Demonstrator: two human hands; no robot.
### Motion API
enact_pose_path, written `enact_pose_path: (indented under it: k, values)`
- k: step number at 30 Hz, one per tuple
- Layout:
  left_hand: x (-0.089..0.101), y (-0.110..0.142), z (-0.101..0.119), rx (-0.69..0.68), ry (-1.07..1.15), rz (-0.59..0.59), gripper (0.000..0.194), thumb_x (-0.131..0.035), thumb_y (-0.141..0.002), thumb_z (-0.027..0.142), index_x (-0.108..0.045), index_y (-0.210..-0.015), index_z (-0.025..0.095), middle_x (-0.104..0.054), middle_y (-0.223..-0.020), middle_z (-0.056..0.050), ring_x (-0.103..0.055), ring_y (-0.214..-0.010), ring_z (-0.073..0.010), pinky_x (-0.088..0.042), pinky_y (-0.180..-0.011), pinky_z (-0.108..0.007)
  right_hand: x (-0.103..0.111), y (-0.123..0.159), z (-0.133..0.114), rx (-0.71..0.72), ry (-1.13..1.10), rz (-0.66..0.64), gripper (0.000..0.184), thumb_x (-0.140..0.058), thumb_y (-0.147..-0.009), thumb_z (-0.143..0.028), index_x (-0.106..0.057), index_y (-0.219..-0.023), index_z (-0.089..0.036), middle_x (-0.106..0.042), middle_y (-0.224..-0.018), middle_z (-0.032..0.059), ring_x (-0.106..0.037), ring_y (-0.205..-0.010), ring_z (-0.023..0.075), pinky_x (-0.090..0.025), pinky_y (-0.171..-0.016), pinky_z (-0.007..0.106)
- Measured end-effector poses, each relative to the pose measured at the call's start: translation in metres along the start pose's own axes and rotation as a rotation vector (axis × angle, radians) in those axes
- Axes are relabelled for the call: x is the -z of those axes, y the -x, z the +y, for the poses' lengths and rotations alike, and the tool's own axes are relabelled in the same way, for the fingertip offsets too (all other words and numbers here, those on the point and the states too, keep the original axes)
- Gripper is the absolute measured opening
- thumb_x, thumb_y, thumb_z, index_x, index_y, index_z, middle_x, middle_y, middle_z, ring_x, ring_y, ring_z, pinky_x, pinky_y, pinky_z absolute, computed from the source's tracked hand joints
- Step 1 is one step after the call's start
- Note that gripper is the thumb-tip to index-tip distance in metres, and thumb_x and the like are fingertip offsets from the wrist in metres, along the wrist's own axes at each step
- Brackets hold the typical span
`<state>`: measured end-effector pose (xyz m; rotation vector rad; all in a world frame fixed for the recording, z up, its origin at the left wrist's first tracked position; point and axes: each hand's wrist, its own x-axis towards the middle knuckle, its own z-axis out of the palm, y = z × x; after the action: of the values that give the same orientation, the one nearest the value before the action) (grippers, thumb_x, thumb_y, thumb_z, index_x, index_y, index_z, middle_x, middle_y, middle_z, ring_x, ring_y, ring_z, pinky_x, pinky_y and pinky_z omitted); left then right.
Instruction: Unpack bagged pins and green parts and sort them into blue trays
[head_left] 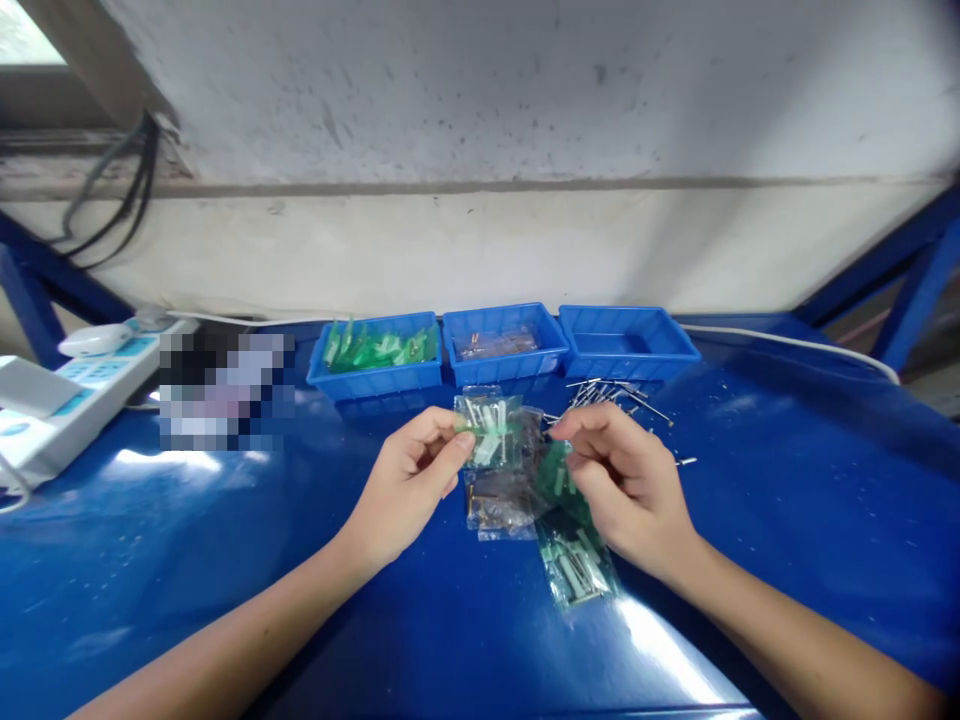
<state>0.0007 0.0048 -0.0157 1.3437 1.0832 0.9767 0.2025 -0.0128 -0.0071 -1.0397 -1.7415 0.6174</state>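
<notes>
My left hand (416, 475) pinches the edge of a small greenish plastic bag (491, 435) between thumb and forefinger. White plugs and metal screws show through the bag. To its right, my right hand (626, 485) is closed with bent fingers, thumb and forefinger drawn together; whether they hold something is hidden. Beneath the hands lie clear bags (499, 505) with brownish screws, partly covered. Another green-tinted bag (577, 570) with white plugs and screws rests below my right hand. Behind that hand is a loose pile of long screws (600, 393).
Three blue bins stand along the wall: the left bin (375, 383) has green bags, the middle bin (510, 370) clear bags, and the right bin (630, 362) shows a bare inside. A white power strip (112, 385) and a pixelated patch (225, 390) are at left.
</notes>
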Motion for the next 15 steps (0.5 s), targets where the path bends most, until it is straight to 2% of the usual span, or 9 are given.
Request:
enact_pose_path:
  k: [2, 5, 7, 10, 13, 15]
  values:
    - [0.0000, 0.0010, 0.0005, -0.058, -0.097, 0.016, 0.014, -0.052, -0.088, 0.032, -0.052, -0.081, 0.020, -0.040, -0.057, 0.006, -0.039, -0.049, -0.0073, -0.032, -0.047, -0.021, 0.0005, 0.0000, -0.0031, 0.033, -0.041, -0.046, 0.023, -0.041, -0.074, -0.005, -0.059, -0.077, -0.019, -0.043, -0.051, -0.0064, -0.036, -0.045, 0.0085, -0.030, -0.045, 0.024]
    - [-0.0013, 0.0041, -0.0015, -0.181, -0.194, 0.033, 0.008, -0.050, -0.090, 0.027, -0.051, -0.085, 0.020, -0.043, -0.055, 0.006, -0.044, -0.048, -0.0082, -0.037, -0.048, -0.021, -0.0019, -0.0006, -0.0073, 0.050, -0.098, -0.194, 0.031, -0.038, -0.074, -0.004, -0.065, -0.068, -0.019, -0.054, -0.056, -0.0020, -0.047, -0.055, 0.0107, -0.037, -0.055, 0.026]
    - [-0.0020, 0.0069, -0.0036, -0.320, -0.229, 0.049, 0.003, -0.049, -0.090, 0.022, -0.052, -0.089, 0.020, -0.048, -0.064, 0.004, -0.046, -0.048, -0.0074, -0.039, -0.047, -0.021, -0.0041, -0.0012, -0.0086, -0.044, -0.201, -0.295, 0.031, -0.039, -0.071, -0.004, -0.067, -0.068, -0.018, -0.059, -0.062, -0.0004, -0.051, -0.060, 0.0117, -0.039, -0.060, 0.027]
    - [-0.0013, 0.0095, -0.0047, -0.590, -0.350, 0.050, 0.015, -0.049, -0.086, 0.009, -0.056, -0.094, 0.020, -0.054, -0.088, -0.003, -0.054, -0.062, -0.0085, -0.044, -0.055, -0.023, -0.0055, -0.0014, -0.0091, -0.225, -0.458, -0.412, 0.023, -0.047, -0.073, -0.012, -0.068, -0.078, -0.019, -0.062, -0.074, 0.0010, -0.054, -0.068, 0.0134, -0.041, -0.064, 0.028]
    - [0.0011, 0.0060, -0.0022, -0.766, -0.491, 0.057, 0.024, -0.049, -0.082, 0.001, -0.061, -0.092, 0.019, -0.053, -0.092, -0.004, -0.057, -0.081, -0.0122, -0.047, -0.068, -0.025, -0.0065, -0.0006, -0.0101, -0.299, -0.673, -0.403, 0.022, -0.048, -0.082, -0.033, -0.066, -0.085, -0.020, -0.060, -0.076, 0.0017, -0.052, -0.071, 0.0144, -0.040, -0.066, 0.029]
    - [0.0029, 0.0013, 0.0010, -0.801, -0.533, 0.089, 0.025, -0.048, -0.082, -0.001, -0.062, -0.089, 0.019, -0.051, -0.093, -0.004, -0.057, -0.081, -0.0115, -0.048, -0.068, -0.025, -0.0087, -0.0004, -0.0111, -0.351, -0.628, -0.363, 0.028, -0.048, -0.085, -0.041, -0.063, -0.077, -0.019, -0.056, -0.070, 0.0009, -0.048, -0.066, 0.0131, -0.038, -0.063, 0.027]
